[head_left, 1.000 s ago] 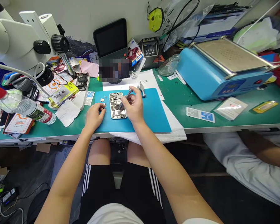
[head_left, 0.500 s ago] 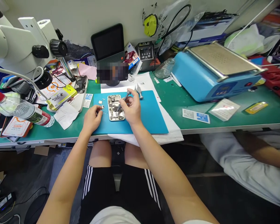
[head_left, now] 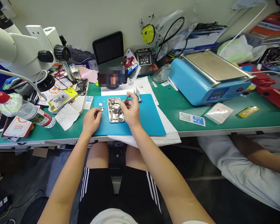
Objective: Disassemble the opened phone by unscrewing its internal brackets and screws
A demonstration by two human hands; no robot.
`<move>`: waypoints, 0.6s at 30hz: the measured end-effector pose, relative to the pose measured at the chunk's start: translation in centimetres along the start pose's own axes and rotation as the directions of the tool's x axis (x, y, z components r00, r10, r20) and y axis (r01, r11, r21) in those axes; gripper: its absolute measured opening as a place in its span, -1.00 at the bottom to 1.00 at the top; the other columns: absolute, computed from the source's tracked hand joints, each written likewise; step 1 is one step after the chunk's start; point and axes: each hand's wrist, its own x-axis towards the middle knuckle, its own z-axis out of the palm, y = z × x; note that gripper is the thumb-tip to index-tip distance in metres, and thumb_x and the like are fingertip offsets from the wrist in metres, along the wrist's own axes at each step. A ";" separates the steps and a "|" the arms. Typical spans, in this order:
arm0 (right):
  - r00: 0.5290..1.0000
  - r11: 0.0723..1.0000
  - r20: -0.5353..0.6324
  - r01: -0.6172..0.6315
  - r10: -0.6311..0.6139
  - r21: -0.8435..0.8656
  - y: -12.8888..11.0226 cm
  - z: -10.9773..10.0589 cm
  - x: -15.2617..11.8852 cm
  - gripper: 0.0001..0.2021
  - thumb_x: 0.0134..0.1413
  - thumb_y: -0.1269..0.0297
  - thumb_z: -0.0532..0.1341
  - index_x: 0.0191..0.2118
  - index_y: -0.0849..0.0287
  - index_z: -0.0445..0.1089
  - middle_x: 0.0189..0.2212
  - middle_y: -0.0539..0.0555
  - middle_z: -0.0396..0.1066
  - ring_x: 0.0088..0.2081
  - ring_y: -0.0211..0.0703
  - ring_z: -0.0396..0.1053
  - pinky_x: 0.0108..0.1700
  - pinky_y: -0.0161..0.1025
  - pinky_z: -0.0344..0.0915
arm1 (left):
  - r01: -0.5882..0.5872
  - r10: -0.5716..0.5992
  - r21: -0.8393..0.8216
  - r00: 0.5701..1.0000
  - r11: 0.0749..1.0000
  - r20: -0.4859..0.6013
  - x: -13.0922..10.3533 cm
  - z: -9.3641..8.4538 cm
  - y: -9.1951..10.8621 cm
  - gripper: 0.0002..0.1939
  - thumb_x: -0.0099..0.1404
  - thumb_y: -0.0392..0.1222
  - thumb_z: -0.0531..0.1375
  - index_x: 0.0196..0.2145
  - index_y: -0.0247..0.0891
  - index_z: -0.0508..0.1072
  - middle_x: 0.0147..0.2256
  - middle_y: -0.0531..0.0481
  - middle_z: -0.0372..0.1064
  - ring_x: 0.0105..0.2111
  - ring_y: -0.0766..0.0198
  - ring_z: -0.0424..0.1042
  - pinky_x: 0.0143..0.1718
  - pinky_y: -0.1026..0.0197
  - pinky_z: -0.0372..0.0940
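An opened smartphone with its inner parts showing lies upright on a blue mat. Over its right side, my right hand is closed round a slim grey screwdriver, its tip down inside the phone. My left hand rests at the mat's left edge, fingers curled and thumb near the forefinger; whether anything is between them I cannot make out. Right by its fingertips lies a small metal part, and another small part sits just beyond. More screwdrivers stand behind my right hand.
A microscope and a water bottle occupy the left. Behind the mat are a screen and a glass jar. A blue heating-plate machine stands right, with cards before it. A seated person's leg shows at right.
The view has shifted slightly. My right hand still works the screwdriver at the phone, its tip in nearly the same spot. My left fingertips have drawn back a little from the small metal part.
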 end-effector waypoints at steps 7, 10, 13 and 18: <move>0.999 0.999 0.031 0.017 -0.018 0.036 -0.5 0.1 -0.2 -0.49 0.25 0.12 0.27 0.25 0.01 0.18 -0.32 0.02 0.46 -0.31 -0.13 0.46 -0.29 -0.15 0.51 | 0.074 -0.072 0.026 0.993 0.997 -0.097 -0.1 -0.1 0.1 -0.82 0.42 -0.12 0.11 -0.29 -0.17 0.47 -0.43 0.04 0.40 -0.35 0.21 0.40 -0.32 0.21 0.19; 0.995 0.996 0.088 0.046 -0.053 0.076 -1.0 0.2 -0.5 -0.47 0.29 0.12 0.24 0.29 -0.02 0.11 -0.19 0.08 0.54 -0.22 -0.09 0.53 -0.21 -0.09 0.55 | 0.077 -0.074 0.029 0.994 0.997 -0.080 0.0 -0.2 0.2 -0.81 0.41 -0.12 0.12 -0.34 -0.17 0.46 -0.44 0.05 0.40 -0.38 0.23 0.38 -0.34 0.21 0.16; 0.986 0.992 0.147 0.064 -0.081 0.112 -1.4 0.2 -0.7 -0.50 0.31 0.11 0.23 0.29 -0.03 0.12 -0.13 0.09 0.56 -0.15 -0.07 0.57 -0.11 -0.04 0.58 | 0.074 -0.072 0.038 0.996 0.997 -0.060 0.0 -0.1 0.3 -0.81 0.40 -0.12 0.12 -0.36 -0.17 0.45 -0.42 0.05 0.43 -0.39 0.24 0.37 -0.34 0.21 0.15; 0.977 0.988 0.193 0.063 -0.090 0.142 -1.6 0.3 -0.8 -0.52 0.29 0.04 0.26 0.23 0.01 0.20 -0.13 0.08 0.58 -0.14 -0.09 0.60 -0.04 -0.04 0.58 | 0.077 -0.075 0.060 0.996 0.995 -0.046 0.0 -0.1 0.2 -0.81 0.39 -0.12 0.13 -0.34 -0.17 0.48 -0.40 0.04 0.47 -0.38 0.22 0.39 -0.33 0.20 0.15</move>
